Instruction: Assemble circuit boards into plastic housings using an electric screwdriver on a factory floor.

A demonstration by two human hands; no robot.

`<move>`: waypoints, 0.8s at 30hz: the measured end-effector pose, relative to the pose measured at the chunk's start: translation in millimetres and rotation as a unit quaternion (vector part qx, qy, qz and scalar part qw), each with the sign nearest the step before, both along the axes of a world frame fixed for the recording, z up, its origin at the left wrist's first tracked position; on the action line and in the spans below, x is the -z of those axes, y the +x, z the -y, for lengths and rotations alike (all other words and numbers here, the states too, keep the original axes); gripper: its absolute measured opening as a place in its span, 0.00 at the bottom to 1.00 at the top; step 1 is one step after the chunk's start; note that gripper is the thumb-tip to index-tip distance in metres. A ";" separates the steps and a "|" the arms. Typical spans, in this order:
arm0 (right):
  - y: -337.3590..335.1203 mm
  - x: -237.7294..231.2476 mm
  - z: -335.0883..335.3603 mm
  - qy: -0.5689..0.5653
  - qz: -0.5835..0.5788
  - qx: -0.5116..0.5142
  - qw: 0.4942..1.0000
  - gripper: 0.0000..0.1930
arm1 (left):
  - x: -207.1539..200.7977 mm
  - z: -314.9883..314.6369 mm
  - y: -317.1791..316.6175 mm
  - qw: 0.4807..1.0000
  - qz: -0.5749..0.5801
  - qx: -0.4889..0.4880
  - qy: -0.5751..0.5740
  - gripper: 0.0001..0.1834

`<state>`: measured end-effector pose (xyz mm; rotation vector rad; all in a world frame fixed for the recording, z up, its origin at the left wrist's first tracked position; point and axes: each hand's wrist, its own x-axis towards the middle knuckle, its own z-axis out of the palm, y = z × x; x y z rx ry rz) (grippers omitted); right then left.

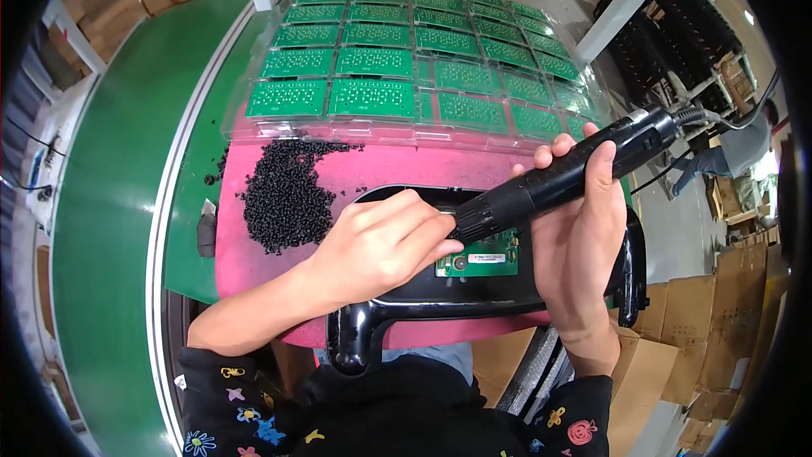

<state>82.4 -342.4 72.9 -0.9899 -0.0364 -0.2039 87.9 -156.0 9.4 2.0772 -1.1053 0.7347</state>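
A black electric screwdriver lies across my right hand, held between the thumb and the fingers, its nose slanting down to the left. At that nose my left hand is closed in a pinch; what sits between its fingertips is hidden. Beneath both hands is a glossy black plastic housing with a green circuit board inside it. My left fingers and the tool cover part of this board. Small black screws are heaped left of the housing on a pink mat.
Behind the mat, clear plastic trays hold rows of green circuit boards. A small dark grey object lies by the mat's left edge. The tool's cord runs off right. Cardboard boxes stand at right; a person is beyond.
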 end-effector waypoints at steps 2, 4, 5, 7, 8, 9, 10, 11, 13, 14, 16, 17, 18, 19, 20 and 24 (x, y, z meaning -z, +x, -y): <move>-2.6 2.5 -1.3 -0.009 0.005 0.011 1.000 0.20 | 1.2 -0.5 -1.2 1.000 0.012 -0.007 0.027 0.14; -6.2 4.2 -1.2 -0.027 0.057 -0.010 0.998 0.21 | 1.9 0.0 -1.9 0.998 0.026 -0.013 0.052 0.14; -7.2 4.1 -0.7 -0.020 0.063 -0.014 0.998 0.22 | 1.8 0.5 -1.8 0.997 0.037 -0.014 0.063 0.11; -12.7 5.4 -0.1 -0.003 0.134 -0.051 0.990 0.23 | 0.9 1.2 -1.5 0.996 0.047 -0.015 0.073 0.09; -14.0 5.6 0.3 0.023 0.151 -0.063 0.986 0.24 | -0.8 1.1 -1.4 0.998 0.021 0.001 0.057 0.09; -14.0 4.0 0.0 0.029 0.161 -0.055 0.985 0.24 | -2.1 0.9 -1.5 0.999 -0.004 0.016 0.040 0.09; -15.6 2.6 4.0 0.022 0.170 -0.069 0.983 0.24 | -3.3 -1.1 -2.0 0.998 -0.052 0.044 0.005 0.07; -17.5 1.2 9.4 0.015 0.178 -0.083 0.980 0.25 | -4.2 -2.8 -1.7 0.998 -0.053 0.045 0.004 0.07; -20.0 1.2 14.4 -0.022 0.180 -0.070 0.981 0.25 | -5.9 -5.6 -0.2 0.976 -0.141 0.049 -0.160 0.05; -20.2 3.9 17.1 -0.031 0.212 -0.071 0.974 0.25 | -9.9 -7.0 -2.1 0.964 -0.197 0.045 -0.171 0.02; -21.1 3.8 21.7 -0.023 0.262 -0.076 0.962 0.25 | -5.6 -4.6 -2.9 0.948 -0.271 0.066 -0.153 0.02; -25.1 3.1 26.1 0.022 0.256 -0.065 0.964 0.30 | -2.8 -3.2 -4.0 0.926 -0.342 0.087 -0.135 0.02; -27.5 -0.2 26.5 0.030 0.270 -0.058 0.961 0.30 | 1.6 -2.5 -2.9 0.929 -0.335 0.105 -0.116 0.03; -29.7 -4.4 27.3 0.039 0.284 -0.048 0.957 0.29 | -0.2 -1.4 -1.9 0.929 -0.332 0.124 -0.103 0.03; -31.3 -7.6 29.9 0.030 0.299 -0.054 0.952 0.29 | -0.6 -1.6 -0.6 0.934 -0.318 0.131 -0.099 0.03; -33.0 -9.9 27.2 0.020 0.323 -0.062 0.944 0.29 | 1.8 -1.8 1.2 0.944 -0.277 0.151 -0.096 0.05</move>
